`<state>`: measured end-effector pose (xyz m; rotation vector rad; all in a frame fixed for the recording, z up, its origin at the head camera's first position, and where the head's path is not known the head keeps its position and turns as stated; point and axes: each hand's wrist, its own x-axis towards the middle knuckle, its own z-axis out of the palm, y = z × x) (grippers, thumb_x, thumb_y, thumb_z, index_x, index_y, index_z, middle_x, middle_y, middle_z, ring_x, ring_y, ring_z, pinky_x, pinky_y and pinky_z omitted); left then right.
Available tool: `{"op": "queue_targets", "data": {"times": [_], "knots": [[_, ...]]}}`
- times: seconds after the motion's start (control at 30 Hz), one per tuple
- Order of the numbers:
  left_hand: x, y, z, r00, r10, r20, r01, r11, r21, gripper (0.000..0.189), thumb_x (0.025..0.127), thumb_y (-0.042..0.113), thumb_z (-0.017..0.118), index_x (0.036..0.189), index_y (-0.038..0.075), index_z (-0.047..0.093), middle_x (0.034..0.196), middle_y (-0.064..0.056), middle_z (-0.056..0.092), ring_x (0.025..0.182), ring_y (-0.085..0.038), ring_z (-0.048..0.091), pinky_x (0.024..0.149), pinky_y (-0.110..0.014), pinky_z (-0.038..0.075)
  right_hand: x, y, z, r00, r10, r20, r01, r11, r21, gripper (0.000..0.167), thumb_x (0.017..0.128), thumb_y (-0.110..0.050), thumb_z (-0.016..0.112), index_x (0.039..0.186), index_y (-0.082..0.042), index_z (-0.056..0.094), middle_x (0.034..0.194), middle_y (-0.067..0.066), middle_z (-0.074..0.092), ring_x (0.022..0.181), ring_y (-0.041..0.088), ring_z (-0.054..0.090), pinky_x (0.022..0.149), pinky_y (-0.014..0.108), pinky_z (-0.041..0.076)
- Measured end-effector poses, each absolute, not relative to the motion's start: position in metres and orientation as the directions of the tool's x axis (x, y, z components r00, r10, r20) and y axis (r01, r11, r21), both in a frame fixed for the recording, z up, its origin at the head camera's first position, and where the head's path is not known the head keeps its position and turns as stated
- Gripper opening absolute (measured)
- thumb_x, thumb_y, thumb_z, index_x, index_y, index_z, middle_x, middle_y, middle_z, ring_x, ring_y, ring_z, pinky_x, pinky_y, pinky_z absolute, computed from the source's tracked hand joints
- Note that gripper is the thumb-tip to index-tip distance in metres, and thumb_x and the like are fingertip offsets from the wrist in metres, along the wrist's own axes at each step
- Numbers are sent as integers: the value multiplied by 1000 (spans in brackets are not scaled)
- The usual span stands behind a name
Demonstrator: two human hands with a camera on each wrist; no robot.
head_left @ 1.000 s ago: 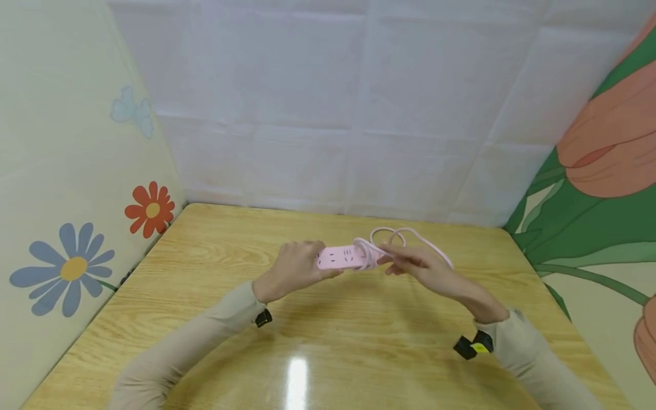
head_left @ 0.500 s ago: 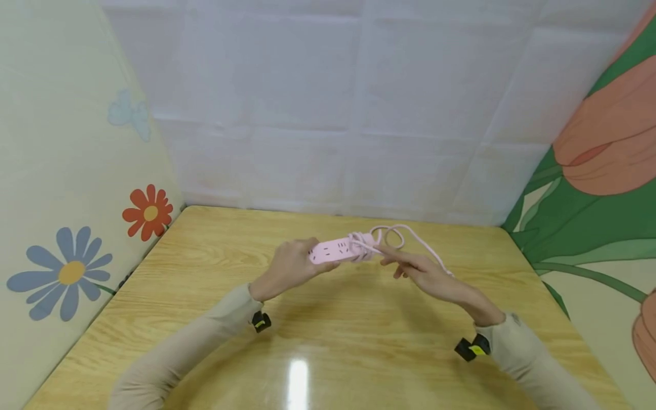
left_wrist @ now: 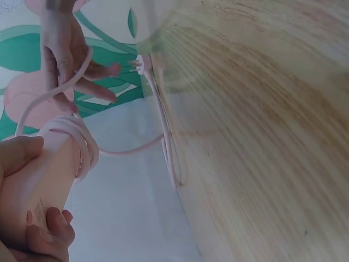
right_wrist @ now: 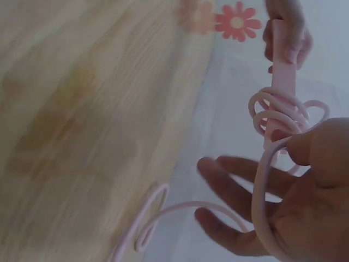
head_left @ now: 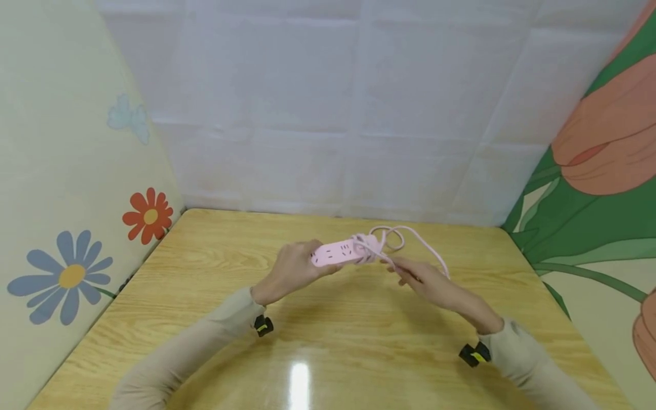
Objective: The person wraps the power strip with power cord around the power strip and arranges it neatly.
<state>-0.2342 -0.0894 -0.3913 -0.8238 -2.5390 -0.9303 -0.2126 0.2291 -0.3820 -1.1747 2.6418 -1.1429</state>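
Observation:
A pink power strip [head_left: 332, 254] is held above the table, its sockets facing up in the head view. My left hand [head_left: 293, 266] grips its left end, the thumb along the near side. Several turns of its pink cord [left_wrist: 82, 143] wrap around the far end of the strip. My right hand [head_left: 433, 283] is just right of the wrapped end, its thumb holding the cord where it crosses the palm. The other right fingers [right_wrist: 226, 183] are spread and loosely bent. In the left wrist view the plug [left_wrist: 144, 64] lies on the table, prongs outward.
The slack cord [head_left: 421, 241] loops over the back right of the wooden table [head_left: 230, 353]. A white sheet [head_left: 297, 102] hangs behind it. Patterned panels with flowers [head_left: 72, 277] stand on the left and right sides.
The right hand has drawn a little to the right and toward the front, with the cord stretched from the strip to it. The left hand keeps its grip, and the strip's tilt shifts slightly.

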Motion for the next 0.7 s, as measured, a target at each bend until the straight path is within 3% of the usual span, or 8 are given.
{"op": "queue_targets", "data": {"times": [0.1,0.27,0.33,0.43,0.57,0.7], "knots": [[-232,-88,-391,-783,401,475,615,614,495,45,80,42,80,99,2,70,79,-2,68,53,-5,52,41,-21,43,-208,231,-379,-731,-638,244,-656,556,-511,36,102,1,48,137,8,49,87,9,67,63,8,57,54,28,50],[-227,-86,-385,-761,395,516,644,562,520,46,82,39,79,105,1,70,84,-4,70,58,-5,56,43,-21,45,-210,228,-380,-694,-709,125,-529,384,-757,39,109,-5,32,146,7,34,93,22,69,58,26,61,51,38,53],[-226,-85,-382,-749,392,535,658,535,529,46,83,38,79,107,1,70,87,-5,71,59,-5,57,44,-21,46,-213,225,-385,-677,-724,134,-481,297,-825,38,110,-6,25,144,7,33,86,21,69,51,29,55,44,40,50],[-223,-84,-379,-732,391,557,677,504,536,45,82,36,80,107,0,70,87,-4,71,60,-5,57,44,-21,46,-217,223,-393,-660,-724,200,-493,217,-843,35,109,-6,21,136,11,35,79,18,68,46,27,49,38,37,45],[-218,-81,-377,-697,424,578,716,465,522,41,82,32,81,102,0,69,83,-3,69,60,-4,56,46,-21,47,-221,223,-403,-638,-725,260,-527,166,-833,31,108,-3,20,117,13,45,77,20,67,55,37,56,44,39,49],[-213,-79,-377,-660,449,602,749,451,486,40,81,31,82,99,-1,68,81,-3,68,59,-4,55,47,-19,46,-221,224,-410,-645,-734,215,-512,205,-834,33,109,-4,22,101,11,50,74,23,66,58,42,58,45,41,50]]}}
